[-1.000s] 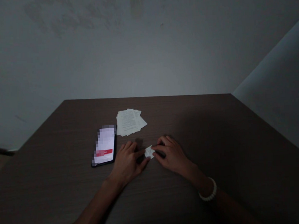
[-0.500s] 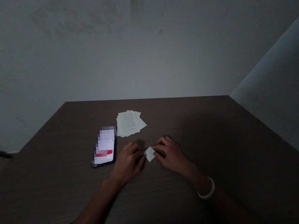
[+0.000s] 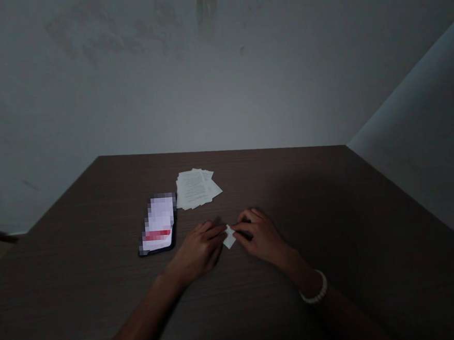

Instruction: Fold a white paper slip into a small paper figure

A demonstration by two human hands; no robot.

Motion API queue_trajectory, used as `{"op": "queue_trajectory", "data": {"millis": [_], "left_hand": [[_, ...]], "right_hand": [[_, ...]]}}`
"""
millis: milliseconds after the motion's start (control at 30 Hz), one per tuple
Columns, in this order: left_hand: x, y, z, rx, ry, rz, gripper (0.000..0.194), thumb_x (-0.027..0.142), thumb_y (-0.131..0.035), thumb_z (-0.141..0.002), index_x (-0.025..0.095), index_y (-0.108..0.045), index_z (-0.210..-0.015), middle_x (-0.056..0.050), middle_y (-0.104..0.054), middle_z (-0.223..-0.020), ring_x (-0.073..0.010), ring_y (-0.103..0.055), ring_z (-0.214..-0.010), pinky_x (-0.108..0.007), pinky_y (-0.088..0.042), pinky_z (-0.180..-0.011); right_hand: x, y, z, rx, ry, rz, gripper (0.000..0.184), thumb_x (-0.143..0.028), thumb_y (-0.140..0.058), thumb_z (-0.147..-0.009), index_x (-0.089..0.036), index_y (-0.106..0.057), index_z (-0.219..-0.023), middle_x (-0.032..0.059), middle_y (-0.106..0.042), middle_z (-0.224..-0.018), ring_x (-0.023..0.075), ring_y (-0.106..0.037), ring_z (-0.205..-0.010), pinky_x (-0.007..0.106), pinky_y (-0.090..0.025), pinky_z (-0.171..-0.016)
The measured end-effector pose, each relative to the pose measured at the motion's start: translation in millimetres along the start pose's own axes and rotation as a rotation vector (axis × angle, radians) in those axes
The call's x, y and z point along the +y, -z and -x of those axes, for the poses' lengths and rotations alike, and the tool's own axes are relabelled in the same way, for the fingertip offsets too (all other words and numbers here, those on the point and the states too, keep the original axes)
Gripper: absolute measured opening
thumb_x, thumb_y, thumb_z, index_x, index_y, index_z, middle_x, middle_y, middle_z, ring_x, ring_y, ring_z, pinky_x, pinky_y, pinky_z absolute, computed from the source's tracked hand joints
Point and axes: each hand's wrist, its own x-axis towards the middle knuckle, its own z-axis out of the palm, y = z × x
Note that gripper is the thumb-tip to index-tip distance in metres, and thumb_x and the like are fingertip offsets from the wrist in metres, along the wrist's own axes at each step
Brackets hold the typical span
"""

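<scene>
Behind the dark brown, wood-grained table point(image 3: 260, 307) rises a dim grey wall point(image 3: 268, 89), stained near its top. On the tabletop, a small white square of paper point(image 3: 229, 241) lies between two bare hands. The left hand point(image 3: 198, 250), loosely curled, reaches its edge; the right hand point(image 3: 263, 238) (white beaded bracelet point(image 3: 314, 292) below) touches it, thumb and forefinger slightly parted. Whether either grips, I cannot tell.
</scene>
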Motion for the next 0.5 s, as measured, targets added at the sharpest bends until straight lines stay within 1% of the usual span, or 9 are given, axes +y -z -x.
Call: {"op": "queue_trajectory", "data": {"millis": [167,300,400,500], "left_hand": [[2.2,1.7,-0.3,0.009,0.006,0.020,0.029,0.013,-0.047,-0.090,0.013,-0.066,-0.112,-0.012,-0.066,-0.119,-0.0274,-0.058,-0.104,-0.047,-0.052,-0.087],[1.2,-0.1,1.0,0.017,-0.005,0.018,0.032,0.012,-0.045,-0.090,0.013,-0.064,-0.116,-0.013,-0.063,-0.125,-0.0278,-0.058,-0.106,-0.047,-0.052,-0.087],[0.9,0.0,1.9,0.034,-0.006,0.021,0.031,0.014,-0.048,-0.089,0.013,-0.065,-0.115,-0.013,-0.065,-0.121,-0.0283,-0.058,-0.107,-0.048,-0.051,-0.089],[2.7,2.8,2.0,0.051,-0.024,0.045,0.027,0.016,-0.049,-0.089,0.015,-0.068,-0.108,-0.011,-0.068,-0.115,-0.0275,-0.059,-0.106,-0.047,-0.050,-0.089]], "right_hand": [[-1.7,2.1,0.2,-0.013,0.018,0.024,0.019,-0.025,-0.062,-0.089,-0.025,-0.072,-0.105,0.0054,-0.060,-0.100,0.0206,-0.053,-0.094,0.036,-0.044,-0.086],[-2.9,2.2,0.5,-0.014,0.018,0.002,0.019,-0.024,-0.062,-0.089,-0.025,-0.071,-0.105,0.0051,-0.061,-0.101,0.0204,-0.053,-0.095,0.036,-0.045,-0.085],[-2.6,1.1,0.4,0.009,-0.008,-0.010,0.017,-0.024,-0.063,-0.089,-0.025,-0.072,-0.103,0.0048,-0.062,-0.100,0.0207,-0.053,-0.096,0.036,-0.045,-0.085],[-0.6,0.0,-0.7,0.049,-0.044,-0.013,0.014,-0.021,-0.062,-0.089,-0.024,-0.073,-0.098,0.0048,-0.063,-0.097,0.0207,-0.054,-0.094,0.035,-0.046,-0.084]]}}
